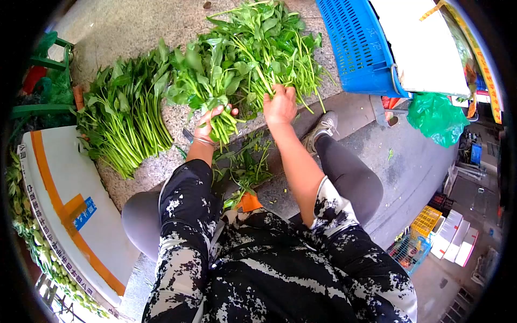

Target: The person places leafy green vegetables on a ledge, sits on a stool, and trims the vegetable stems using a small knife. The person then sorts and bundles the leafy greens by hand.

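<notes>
A bunch of leafy green stems [207, 89] is held in my left hand [209, 123], whose fingers wrap round the stems near their cut ends. My right hand [280, 105] pinches a few stems at the lower edge of a loose leafy pile [269, 51] lying on the stone slab [118, 29]. To the left, a broad heap of the same greens [126, 110] lies with its leaves up and its pale stems toward me. Scattered leaves and stems [247, 164] lie below, between my legs.
A white foam box [81, 204] with orange tape stands at left. At upper right is a blue basket [358, 48], with a green plastic bag [437, 118] beside it. Yellow crates [426, 220] and white boxes [455, 237] are farther right.
</notes>
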A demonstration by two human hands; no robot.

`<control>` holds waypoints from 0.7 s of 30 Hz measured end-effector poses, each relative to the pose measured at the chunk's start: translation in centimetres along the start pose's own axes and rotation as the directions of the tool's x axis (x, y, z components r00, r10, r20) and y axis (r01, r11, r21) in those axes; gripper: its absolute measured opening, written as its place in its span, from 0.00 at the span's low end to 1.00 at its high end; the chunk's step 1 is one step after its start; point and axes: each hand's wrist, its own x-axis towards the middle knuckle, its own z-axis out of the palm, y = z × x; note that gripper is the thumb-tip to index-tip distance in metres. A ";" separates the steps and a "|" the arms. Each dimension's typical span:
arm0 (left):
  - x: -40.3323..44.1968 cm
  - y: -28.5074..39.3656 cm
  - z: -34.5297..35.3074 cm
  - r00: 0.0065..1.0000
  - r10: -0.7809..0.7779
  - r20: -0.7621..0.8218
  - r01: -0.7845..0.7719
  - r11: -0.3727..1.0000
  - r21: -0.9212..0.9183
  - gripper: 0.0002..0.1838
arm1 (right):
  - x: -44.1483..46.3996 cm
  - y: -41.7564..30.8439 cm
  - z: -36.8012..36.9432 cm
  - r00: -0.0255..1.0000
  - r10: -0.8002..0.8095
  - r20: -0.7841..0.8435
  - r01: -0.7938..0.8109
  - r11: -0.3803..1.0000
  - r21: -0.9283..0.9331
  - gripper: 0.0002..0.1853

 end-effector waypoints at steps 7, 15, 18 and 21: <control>0.0 0.1 1.2 0.989 -0.056 -0.133 0.070 0.992 0.106 0.19 | -4.2 -2.2 -1.2 0.946 -0.217 0.241 0.135 0.940 0.314 0.06; 0.4 -0.3 0.9 0.994 0.034 0.101 -0.029 0.998 -0.050 0.21 | 1.7 3.9 4.1 0.944 0.291 -0.157 -0.234 0.923 0.306 0.10; 0.1 0.1 1.5 0.984 0.087 0.156 -0.056 0.980 -0.192 0.25 | 3.5 5.7 4.2 0.936 0.314 0.159 -0.352 0.806 0.476 0.12; 0.6 0.5 1.6 0.961 0.188 0.203 -0.156 0.974 -0.165 0.23 | 3.2 4.9 3.1 0.897 0.410 0.163 -0.363 0.477 0.800 0.12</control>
